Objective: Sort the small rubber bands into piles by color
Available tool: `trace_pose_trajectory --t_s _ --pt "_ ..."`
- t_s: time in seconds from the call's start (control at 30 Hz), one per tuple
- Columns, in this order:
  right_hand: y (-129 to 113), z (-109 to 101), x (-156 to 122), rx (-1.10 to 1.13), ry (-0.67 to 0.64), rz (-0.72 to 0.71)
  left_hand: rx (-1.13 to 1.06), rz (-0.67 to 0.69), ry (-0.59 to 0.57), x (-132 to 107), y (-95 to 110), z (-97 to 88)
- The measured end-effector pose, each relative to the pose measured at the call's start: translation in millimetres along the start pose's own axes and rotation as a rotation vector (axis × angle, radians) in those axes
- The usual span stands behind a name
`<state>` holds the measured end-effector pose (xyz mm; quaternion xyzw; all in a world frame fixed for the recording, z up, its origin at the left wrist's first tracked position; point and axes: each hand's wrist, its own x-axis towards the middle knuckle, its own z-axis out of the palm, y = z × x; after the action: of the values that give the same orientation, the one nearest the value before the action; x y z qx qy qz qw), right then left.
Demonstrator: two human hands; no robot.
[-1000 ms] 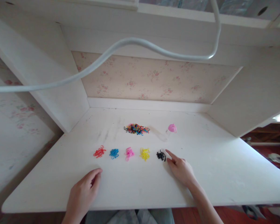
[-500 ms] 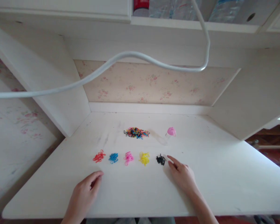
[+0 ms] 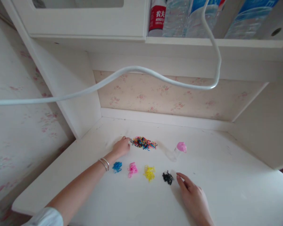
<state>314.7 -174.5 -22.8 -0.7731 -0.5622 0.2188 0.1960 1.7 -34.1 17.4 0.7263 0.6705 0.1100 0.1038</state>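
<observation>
My left hand [image 3: 122, 147] reaches to the left end of a mixed heap of small coloured rubber bands [image 3: 143, 143]. Its fingers are curled together beside a black band that sticks out there; whether they grip one is hidden. My right hand [image 3: 193, 195] rests on the desk, thumb and forefinger slightly apart, just right of the black rubber bands [image 3: 168, 178]. Left of these, in a row, lie yellow rubber bands [image 3: 149, 173], pink rubber bands [image 3: 132, 169] and blue rubber bands [image 3: 117, 167]. My left forearm hides the spot where the red pile lay.
A small clear container with a pink top [image 3: 181, 147] stands right of the heap on the white desk [image 3: 122, 201]. A white cable [image 3: 136, 69] crosses in front of the shelf above. Water bottles [image 3: 176, 18] stand on that shelf.
My left hand has moved from the desk's front forward to the mixed heap, its arm now covering the red pile. My right hand stays by the black pile. The view has tilted up.
</observation>
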Motion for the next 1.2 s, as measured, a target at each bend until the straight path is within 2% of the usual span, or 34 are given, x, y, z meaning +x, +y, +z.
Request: trace_pose_trajectory --t_s 0.17,0.33,0.53,0.73,0.83,0.9,1.0,1.1,1.2 --pt "1.6 -0.4 2.7 0.057 -0.006 -0.008 -0.002 -0.022 -0.003 12.7 -0.7 12.6" --pt "-0.3 -0.7 0.5 0.067 0.012 -0.033 -0.045 0.009 0.003 15.6 -5.5 10.5" --pt "2.3 0.5 0.8 0.046 -0.001 -0.024 -0.097 0.022 0.064 4.6 -23.0 5.5" --pt "7.7 3.2 5.2 0.041 0.022 -0.033 -0.116 0.008 0.132 -2.8 -44.3 -13.8" --pt "4.5 2.4 2.3 0.022 0.02 -0.019 -0.152 0.021 0.151 -15.0 -44.0 -30.7" --pt "-0.1 1.5 -2.5 -0.013 0.016 -0.011 -0.18 0.073 0.145 -34.1 -32.3 -38.9" --pt "-7.4 0.7 -10.7 -0.055 0.005 -0.026 -0.213 0.213 0.106 -77.3 3.5 -40.3" --pt "-11.6 0.6 -16.0 -0.022 0.011 -0.046 -0.237 0.409 0.044 -119.8 49.9 -27.0" --pt "-12.7 0.0 -18.5 0.045 0.039 -0.075 -0.189 0.489 -0.016 -140.4 93.6 -4.6"
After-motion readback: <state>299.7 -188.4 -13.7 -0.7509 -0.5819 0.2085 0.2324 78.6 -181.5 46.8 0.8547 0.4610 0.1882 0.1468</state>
